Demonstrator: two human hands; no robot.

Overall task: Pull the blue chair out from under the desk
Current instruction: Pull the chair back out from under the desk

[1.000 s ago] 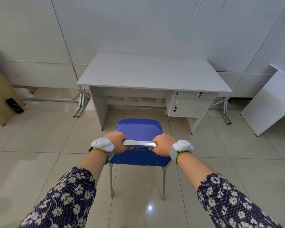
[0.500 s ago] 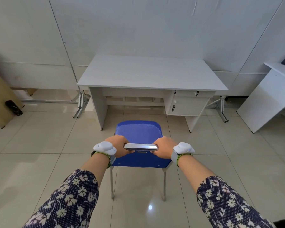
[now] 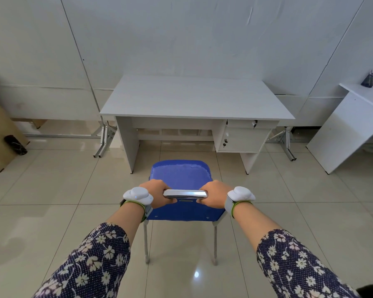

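Note:
The blue chair stands on the tiled floor in front of the white desk, its seat fully clear of the desk's front edge. A shiny metal bar runs along the top of its backrest. My left hand grips the left end of that bar and my right hand grips the right end. Both wrists wear white trackers on green bands. Two thin metal rear legs show below the blue backrest; the front legs are hidden by the seat.
The desk has a drawer and a locked cabinet on its right side. A second white desk stands at the right with a dark pen cup. A wooden board leans at the left, with a black object beside it.
The chair has slid back toward me, away from the desk, and the gap between seat and desk has widened. Both hands keep their grip on the backrest bar.

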